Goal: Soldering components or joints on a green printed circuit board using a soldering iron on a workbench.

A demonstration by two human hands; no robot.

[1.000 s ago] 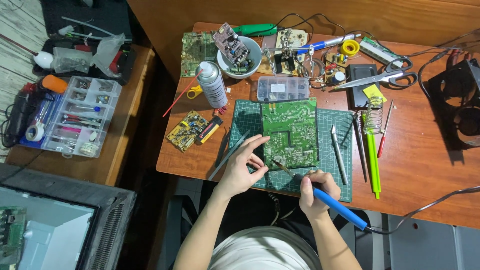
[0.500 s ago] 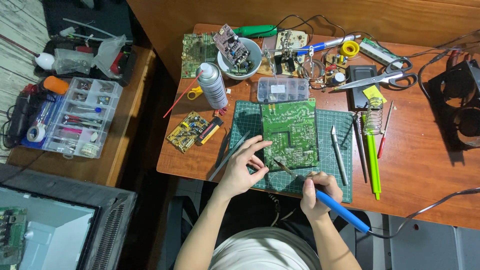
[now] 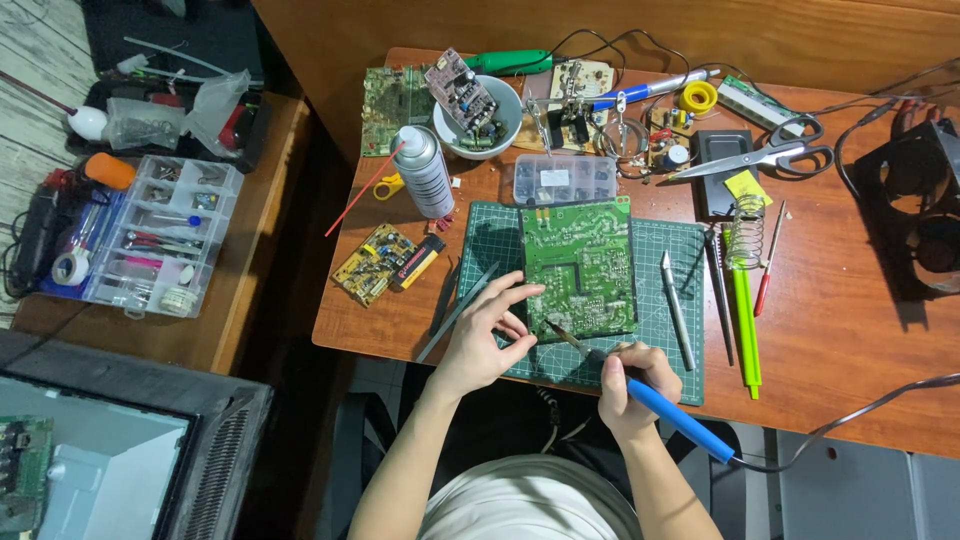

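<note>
A soldering iron with a smooth, glossy blue plastic handle and a dull metal tip is held in the right hand. Just beyond the tip, a circuit board of green, semi-gloss laminate is touched by the left hand. Beneath both, a matt green rubbery cutting mat is seen on a smooth, reddish wooden table.

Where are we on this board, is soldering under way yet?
Set up: green circuit board lies solder side up on the cutting mat. In hand: right hand holds the blue soldering iron, tip at the board's lower edge; left hand steadies the board. Finished joints cannot be told.
</note>
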